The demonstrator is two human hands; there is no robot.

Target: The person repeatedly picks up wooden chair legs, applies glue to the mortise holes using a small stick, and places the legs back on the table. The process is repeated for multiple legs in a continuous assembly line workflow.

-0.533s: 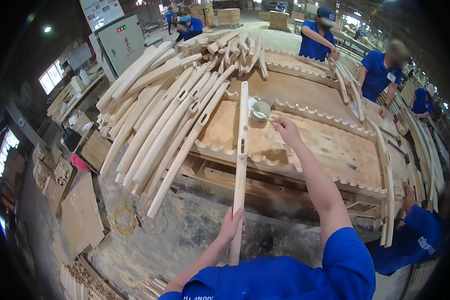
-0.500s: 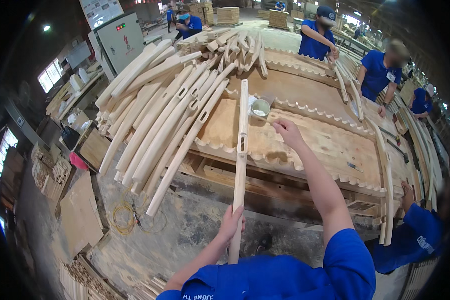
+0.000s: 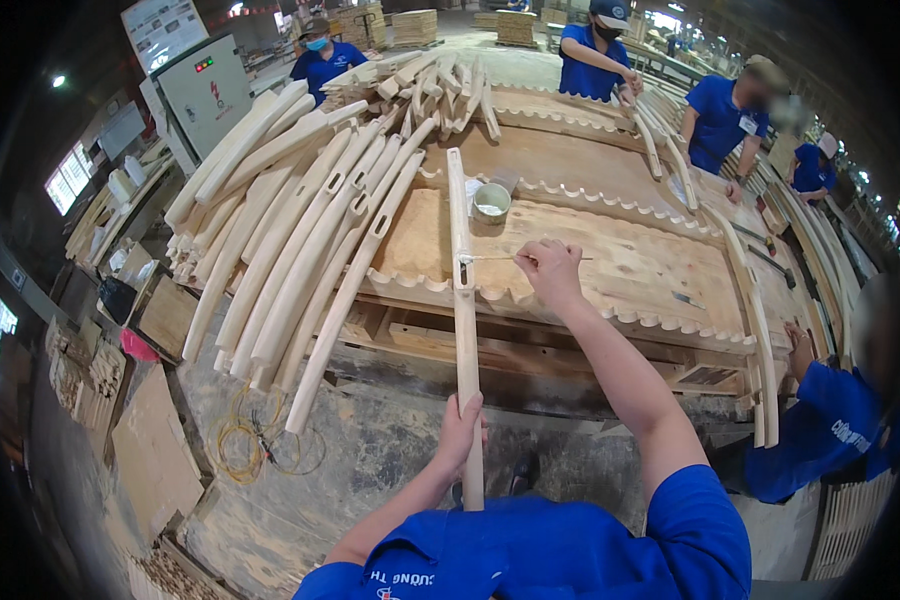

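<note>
My left hand [image 3: 459, 430] is wrapped around the lower part of a long pale wooden chair leg or post [image 3: 465, 345], which points away from me over the bench edge. In my right hand [image 3: 552, 272] I pinch a thin stick [image 3: 498, 258]. White paste, looking like glue, coats the stick's tip, which touches the post at its slot. A small round can [image 3: 491, 204] with white stuff inside stands on the bench just beyond my right hand. Left of the post lies a large heap of similar slotted wooden pieces [image 3: 315, 225].
Scalloped wooden rails [image 3: 610, 205] run across the bench [image 3: 620, 255]. More posts [image 3: 745, 290] lie at the right, near hammers [image 3: 770, 265]. Co-workers in blue [image 3: 595, 60] stand at the far side, and another [image 3: 820, 420] is close on my right. A yellow cable [image 3: 238, 450] lies on the floor.
My right hand has moved from beside the can toward the post, bringing the stick's white tip to the slot. My left hand keeps its grip. The whole view has shifted slightly.
</note>
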